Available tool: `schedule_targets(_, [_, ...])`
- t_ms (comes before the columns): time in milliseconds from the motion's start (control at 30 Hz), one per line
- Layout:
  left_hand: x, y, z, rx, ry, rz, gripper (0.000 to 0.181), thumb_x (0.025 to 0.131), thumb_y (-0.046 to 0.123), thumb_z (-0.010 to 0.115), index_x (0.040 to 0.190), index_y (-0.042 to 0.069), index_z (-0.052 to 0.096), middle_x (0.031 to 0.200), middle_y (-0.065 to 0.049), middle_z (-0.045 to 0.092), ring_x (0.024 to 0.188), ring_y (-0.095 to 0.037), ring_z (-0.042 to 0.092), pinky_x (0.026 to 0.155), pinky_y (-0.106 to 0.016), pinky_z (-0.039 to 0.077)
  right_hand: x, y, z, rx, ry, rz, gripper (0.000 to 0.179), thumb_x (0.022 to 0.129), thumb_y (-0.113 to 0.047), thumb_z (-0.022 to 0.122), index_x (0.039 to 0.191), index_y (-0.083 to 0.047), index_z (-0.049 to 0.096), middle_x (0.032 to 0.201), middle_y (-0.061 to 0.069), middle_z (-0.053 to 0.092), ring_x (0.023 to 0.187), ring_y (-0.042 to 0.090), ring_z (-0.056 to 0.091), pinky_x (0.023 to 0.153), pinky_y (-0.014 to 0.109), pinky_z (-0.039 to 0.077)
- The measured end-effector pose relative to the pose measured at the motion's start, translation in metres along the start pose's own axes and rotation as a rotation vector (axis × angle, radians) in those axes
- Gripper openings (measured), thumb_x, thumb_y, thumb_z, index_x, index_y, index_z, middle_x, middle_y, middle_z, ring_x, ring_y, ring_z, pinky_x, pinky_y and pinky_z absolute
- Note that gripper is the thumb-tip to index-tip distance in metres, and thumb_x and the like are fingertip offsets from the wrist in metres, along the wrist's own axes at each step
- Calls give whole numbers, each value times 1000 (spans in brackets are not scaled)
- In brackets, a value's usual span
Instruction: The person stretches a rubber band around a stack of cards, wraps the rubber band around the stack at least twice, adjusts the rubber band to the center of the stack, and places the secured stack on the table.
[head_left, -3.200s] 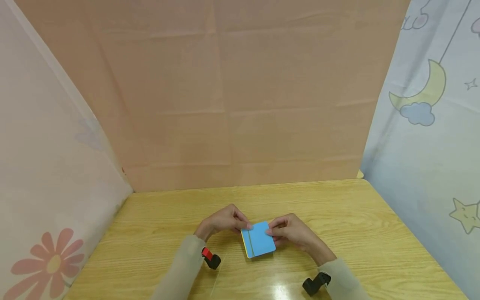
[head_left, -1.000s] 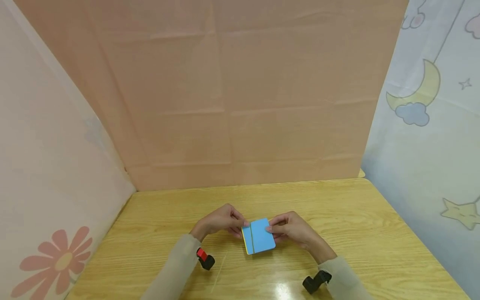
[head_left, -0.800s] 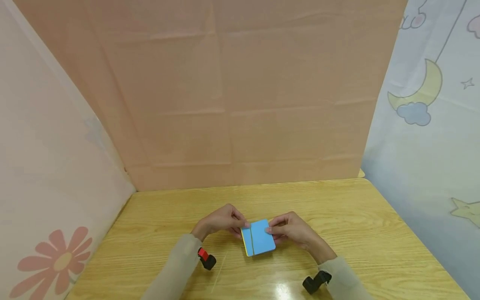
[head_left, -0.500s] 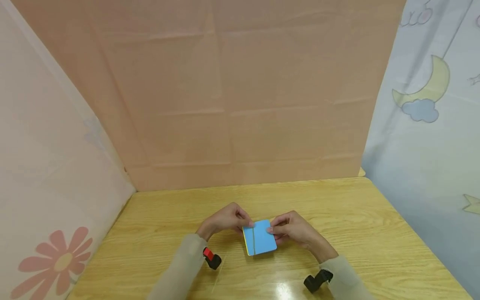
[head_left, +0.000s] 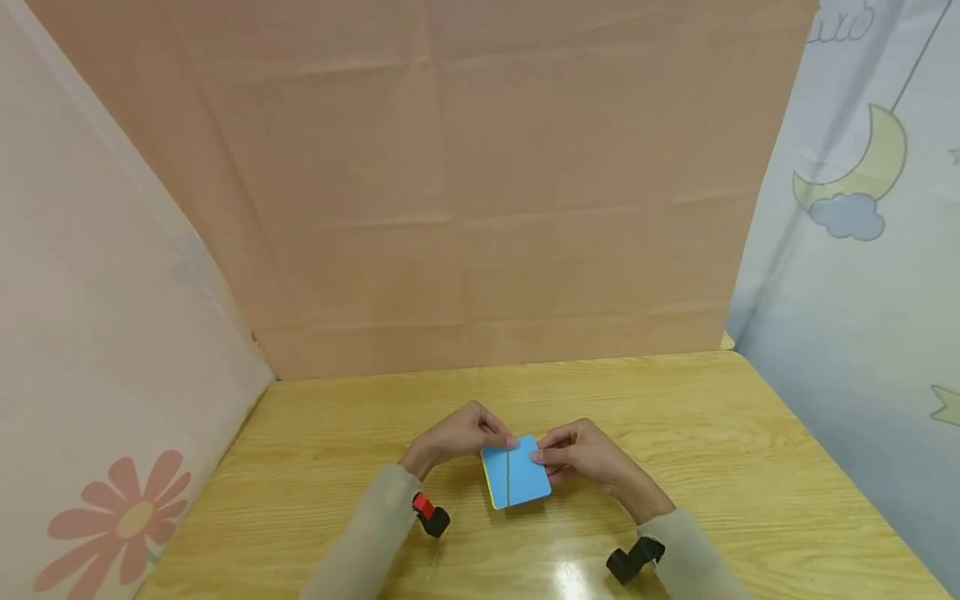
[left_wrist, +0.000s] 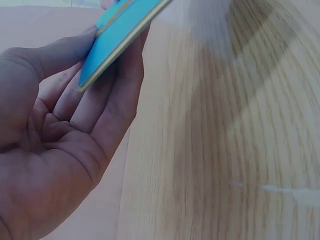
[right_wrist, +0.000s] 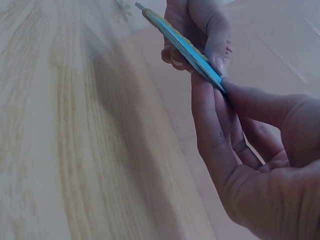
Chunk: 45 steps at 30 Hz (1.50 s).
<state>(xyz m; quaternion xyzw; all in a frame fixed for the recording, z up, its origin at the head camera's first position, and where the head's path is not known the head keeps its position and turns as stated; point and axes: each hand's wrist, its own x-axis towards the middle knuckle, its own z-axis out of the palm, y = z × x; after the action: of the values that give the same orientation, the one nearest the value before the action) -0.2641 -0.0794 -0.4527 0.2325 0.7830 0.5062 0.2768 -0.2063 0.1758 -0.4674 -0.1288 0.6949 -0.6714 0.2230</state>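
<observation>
A thin stack of square blue cards with rounded corners is held tilted over the table at centre. A yellowish rubber band runs around it, left of its middle. My left hand pinches the far-left edge, its thumb tip at the band. At the right edge, my right hand grips the cards between thumb and fingers. Yellow shows along the cards' edge in the left wrist view, beside the curled fingers. Several layers of the cards show edge-on in the right wrist view.
The wood-grain table lies under both hands. A tan cloth hangs behind it, with patterned curtains on either side. Black wrist cameras sit on both forearms.
The rubber band has shifted a little to the right along the cards. My left thumb has moved right with it, from the left corner inward. My right hand keeps its grip.
</observation>
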Motion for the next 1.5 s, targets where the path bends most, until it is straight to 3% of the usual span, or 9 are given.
schedule_targets(233, [-6, -7, -5, -5, 0, -19, 23, 102, 26, 72, 105, 7, 84, 105, -2, 79, 84, -12, 72, 77, -34, 65, 1, 2, -2, 5, 26, 25, 31, 98, -12, 75, 115, 13, 73, 90, 2, 78, 77, 13, 75, 70, 29, 65])
schedule_targets(400, [-10, -14, -10, -62, 13, -23, 26, 105, 28, 68, 114, 8, 81, 110, -6, 79, 93, -17, 76, 85, -41, 66, 2, 4, -3, 12, 55, 38, 27, 97, -12, 76, 113, 10, 75, 91, 2, 77, 76, 13, 73, 72, 30, 66])
schedule_targets(733, [-10, -16, -4, -94, 18, -16, 22, 99, 20, 76, 105, 0, 82, 99, -11, 82, 81, -16, 77, 75, -38, 67, -1, 6, -6, 4, 39, 38, 31, 99, -13, 74, 116, 12, 73, 91, 1, 77, 78, 12, 73, 72, 30, 66])
schedule_targets(1000, [-7, -16, -2, -94, 37, -1, 23, 99, 20, 75, 105, -1, 82, 99, -10, 82, 81, -14, 76, 78, -40, 67, 0, 6, -7, 26, -15, 17, 26, 98, -13, 75, 112, 9, 75, 90, 0, 78, 79, 13, 76, 72, 30, 66])
schedule_targets(1267, [-4, -15, 6, -83, 57, 17, 22, 99, 19, 74, 106, -1, 81, 98, -4, 79, 82, -12, 73, 77, -35, 66, -2, 10, -6, 73, -32, 12, 20, 97, -10, 75, 106, 7, 76, 90, 2, 79, 79, 14, 77, 74, 32, 67])
schedule_targets(1500, [-5, -16, 6, -97, 52, 15, 24, 100, 19, 73, 108, -2, 80, 103, -7, 80, 85, -13, 73, 81, -37, 66, 0, 11, -5, 71, -55, 5, 15, 98, -10, 75, 102, 4, 76, 83, 0, 77, 73, 12, 75, 73, 32, 66])
